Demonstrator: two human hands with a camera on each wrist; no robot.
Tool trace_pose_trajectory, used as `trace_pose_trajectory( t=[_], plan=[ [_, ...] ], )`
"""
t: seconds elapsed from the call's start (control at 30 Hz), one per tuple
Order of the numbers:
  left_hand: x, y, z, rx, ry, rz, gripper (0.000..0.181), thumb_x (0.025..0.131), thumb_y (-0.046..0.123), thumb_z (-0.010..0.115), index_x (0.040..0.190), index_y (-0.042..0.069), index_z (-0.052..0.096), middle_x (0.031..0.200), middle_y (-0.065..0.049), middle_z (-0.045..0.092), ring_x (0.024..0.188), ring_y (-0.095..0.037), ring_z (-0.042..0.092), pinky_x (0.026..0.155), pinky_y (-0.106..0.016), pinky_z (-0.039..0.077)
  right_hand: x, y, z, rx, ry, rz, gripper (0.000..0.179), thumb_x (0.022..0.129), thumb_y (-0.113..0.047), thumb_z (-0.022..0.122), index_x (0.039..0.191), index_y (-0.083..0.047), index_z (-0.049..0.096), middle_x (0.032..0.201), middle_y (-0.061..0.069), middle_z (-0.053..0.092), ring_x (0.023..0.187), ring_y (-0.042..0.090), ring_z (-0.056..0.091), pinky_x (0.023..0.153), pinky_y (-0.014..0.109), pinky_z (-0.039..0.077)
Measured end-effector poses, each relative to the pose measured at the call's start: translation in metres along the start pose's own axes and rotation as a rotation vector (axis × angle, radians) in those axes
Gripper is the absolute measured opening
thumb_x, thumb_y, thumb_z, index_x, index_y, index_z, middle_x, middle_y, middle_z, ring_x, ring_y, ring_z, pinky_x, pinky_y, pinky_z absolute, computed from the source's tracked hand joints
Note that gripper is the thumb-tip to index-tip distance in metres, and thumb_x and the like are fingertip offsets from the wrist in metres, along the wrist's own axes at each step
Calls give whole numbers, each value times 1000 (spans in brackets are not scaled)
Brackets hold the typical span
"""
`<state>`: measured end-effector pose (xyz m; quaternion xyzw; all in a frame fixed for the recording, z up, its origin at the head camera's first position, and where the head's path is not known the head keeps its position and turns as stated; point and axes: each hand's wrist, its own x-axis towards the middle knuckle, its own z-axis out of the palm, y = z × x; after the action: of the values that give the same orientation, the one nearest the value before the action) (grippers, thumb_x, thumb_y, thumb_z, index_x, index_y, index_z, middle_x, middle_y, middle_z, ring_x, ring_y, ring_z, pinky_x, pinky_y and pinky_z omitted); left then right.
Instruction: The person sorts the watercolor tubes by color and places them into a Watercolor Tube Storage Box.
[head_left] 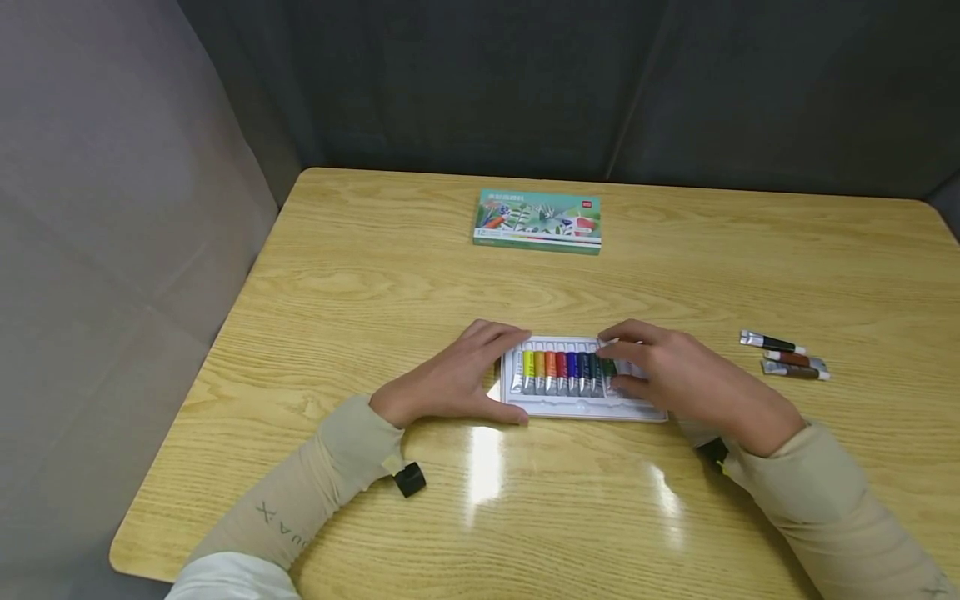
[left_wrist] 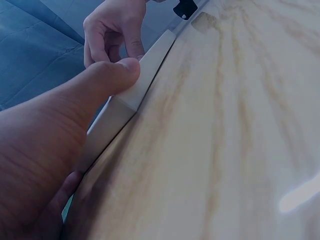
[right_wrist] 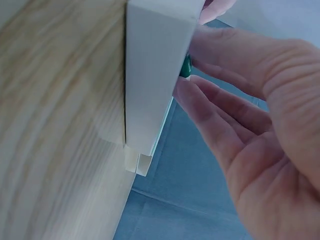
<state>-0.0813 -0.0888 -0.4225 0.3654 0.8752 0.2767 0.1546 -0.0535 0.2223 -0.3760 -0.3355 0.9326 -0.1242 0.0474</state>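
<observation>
A white plastic tray [head_left: 585,408] lies on the table in front of the person, with a row of colored paint tubes [head_left: 562,372] running from white and yellow to dark green. My left hand [head_left: 456,377] holds the tray's left end, thumb at the near edge and fingers at the far one. Over the tray's right part, my right hand [head_left: 686,379] pinches a green paint tube [right_wrist: 186,66] between thumb and fingers. That tube sits at the right end of the row, partly hidden by the fingers in the head view.
To the right on the wooden table [head_left: 375,275], a black tube [head_left: 776,343] and two brown tubes [head_left: 797,372] lie loose together. A green illustrated paint box [head_left: 537,221] lies flat near the back edge. A dark curtain [head_left: 480,92] hangs behind.
</observation>
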Motion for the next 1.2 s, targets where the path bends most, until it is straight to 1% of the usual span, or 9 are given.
trace_pose_trajectory(
  t=[0.13,0.27,0.33,0.47,0.63,0.8,0.9,1.03,1.2],
  plan=[
    [0,0,0,-1,-3,-3,110,77,66,82,164,19,32,162,1,40,146,-16,36,124,-41,38,-1,1,0,-10,10,-35,40,84,-14,87,122,-8,77,130,14,69,114,30,72,88,45,63],
    [0,0,0,3,-2,-1,110,77,66,82,164,18,32,162,0,40,146,-16,36,124,-41,38,-1,2,-1,-27,14,-87,37,83,-14,87,119,-11,79,129,15,71,113,30,72,86,43,63],
    [0,0,0,8,0,1,110,77,66,82,164,18,32,162,0,40,146,-16,36,124,-41,38,-1,2,-1,-31,12,-97,35,83,-14,87,118,-11,80,129,15,72,112,30,73,85,42,63],
    [-1,0,0,10,1,2,110,78,67,82,164,18,32,162,0,40,147,-16,36,124,-41,38,-1,2,-1,-36,13,-90,34,83,-17,88,116,-11,80,128,14,73,112,29,74,86,42,63],
    [0,-1,0,8,1,3,110,78,68,81,164,19,32,162,1,40,146,-16,36,124,-41,38,-1,3,0,-24,42,-82,35,82,-20,89,114,-11,81,127,13,75,110,29,75,85,43,63],
    [0,-1,0,10,6,7,110,78,68,81,164,19,32,162,2,40,147,-15,36,124,-40,38,-1,4,0,-31,62,-92,35,82,-21,89,115,-11,80,125,12,76,107,27,77,86,45,63],
    [0,-1,0,9,7,8,110,78,68,81,164,19,32,162,2,40,147,-15,36,124,-41,38,-2,4,0,-44,56,-87,36,82,-20,89,116,-12,80,124,11,77,107,27,75,88,47,63],
    [0,-2,1,7,6,6,110,78,68,81,164,20,32,162,2,40,147,-15,35,124,-41,38,-3,4,-1,-49,32,-66,36,83,-19,88,118,-13,79,125,12,76,113,28,72,90,48,62],
    [1,-2,1,9,5,6,110,78,68,81,164,19,32,162,1,40,147,-16,36,124,-41,38,-5,6,-2,-36,29,-63,37,85,-11,85,121,-13,78,127,12,75,116,30,72,91,49,61]
  ],
)
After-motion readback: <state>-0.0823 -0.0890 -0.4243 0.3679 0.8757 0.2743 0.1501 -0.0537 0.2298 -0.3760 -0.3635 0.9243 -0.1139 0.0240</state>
